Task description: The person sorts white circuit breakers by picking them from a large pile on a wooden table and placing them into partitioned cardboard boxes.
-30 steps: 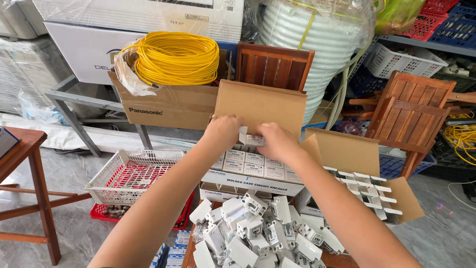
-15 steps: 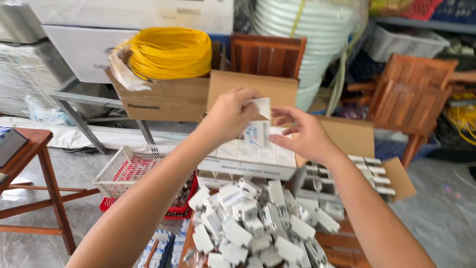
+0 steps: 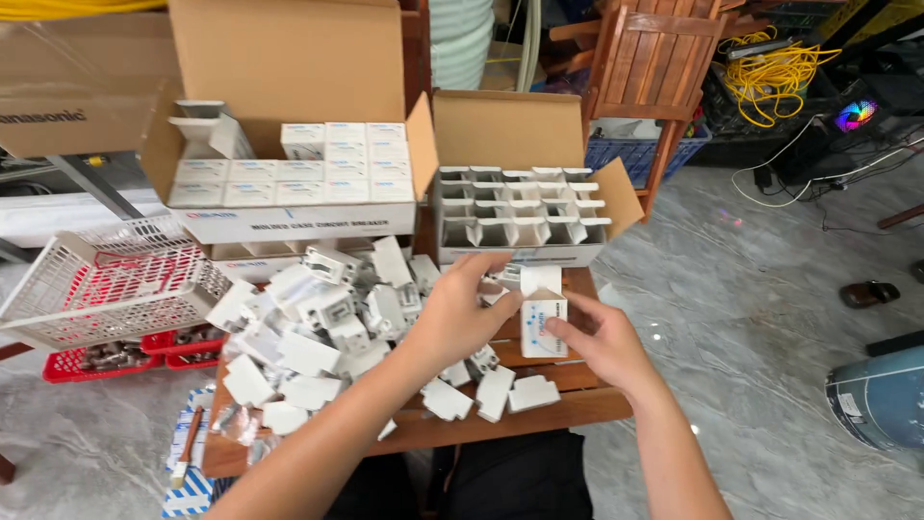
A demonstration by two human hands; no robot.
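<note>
1. Both hands meet over the low wooden slatted table [image 3: 539, 409], and between them sits a small white cardboard box with blue print [image 3: 544, 323], held upright with its top flap open.
2. The left hand [image 3: 460, 318] has its fingers curled around the box's left side, fingertips up by the open flap, so it is clamped on the box.
3. The right hand [image 3: 602, 347] pinches the box's lower right edge, thumb at the front, also closed on it.
4. Just left of the hands, a loose heap of white plastic breaker parts [image 3: 318, 327] covers most of the tabletop, with a few strays near the table's front edge.
5. At the back left stands an open cardboard carton packed with rows of small white boxes [image 3: 289, 173], flaps up, the boxes neat and close together.
6. Beside it on the right, a second open carton with white cardboard dividers [image 3: 515, 207] shows its compartments; whether they hold anything, I cannot tell.
7. Off the table's left side, a white plastic mesh basket [image 3: 106, 284] sits tilted above a red plastic crate [image 3: 115, 351].
8. The floor is grey marbled tile [image 3: 770, 318], glossy, running out to the right.
9. Behind, there is a brown wooden folding chair [image 3: 664, 67], and by it a tangle of yellow cable [image 3: 770, 67] near a blue plastic crate [image 3: 635, 154].
10. At the far right edge sits a rounded blue-grey drum [image 3: 881, 395], well apart from the table.
</note>
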